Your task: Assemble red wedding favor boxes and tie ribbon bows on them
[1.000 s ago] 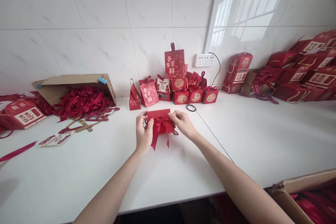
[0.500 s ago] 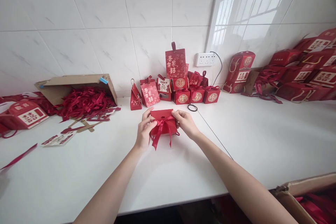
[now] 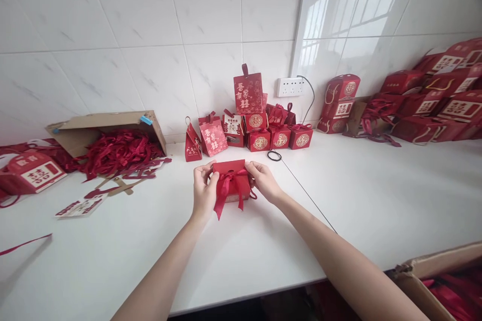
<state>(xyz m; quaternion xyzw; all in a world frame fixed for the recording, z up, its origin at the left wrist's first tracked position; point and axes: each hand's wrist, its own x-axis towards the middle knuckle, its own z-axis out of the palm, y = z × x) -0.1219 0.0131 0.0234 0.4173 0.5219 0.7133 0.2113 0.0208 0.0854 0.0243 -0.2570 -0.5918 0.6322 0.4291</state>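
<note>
A small red gift box (image 3: 238,197) is between my hands over the white table, its flat top flap (image 3: 229,166) standing up at the back. Across its front runs a red ribbon bow (image 3: 231,180) with two tails hanging down. My left hand (image 3: 205,191) grips the box's left side, the thumb in front near the bow. On the opposite side, my right hand (image 3: 262,180) pinches the upper right edge, thumb and fingers closed on it. A thin cord loop sticks out at the box's lower right.
Finished red boxes (image 3: 259,140) stand by the tiled wall. A tipped cardboard box (image 3: 101,119) spills red ribbons (image 3: 120,153) at left. Stacked red boxes (image 3: 427,105) fill the right. A black ring (image 3: 274,156) lies behind my right hand, and an open carton (image 3: 425,266) sits at lower right.
The view has shifted slightly. The box sits a little lower in the picture, with more of its front showing below the bow. Both hands still hold it.
</note>
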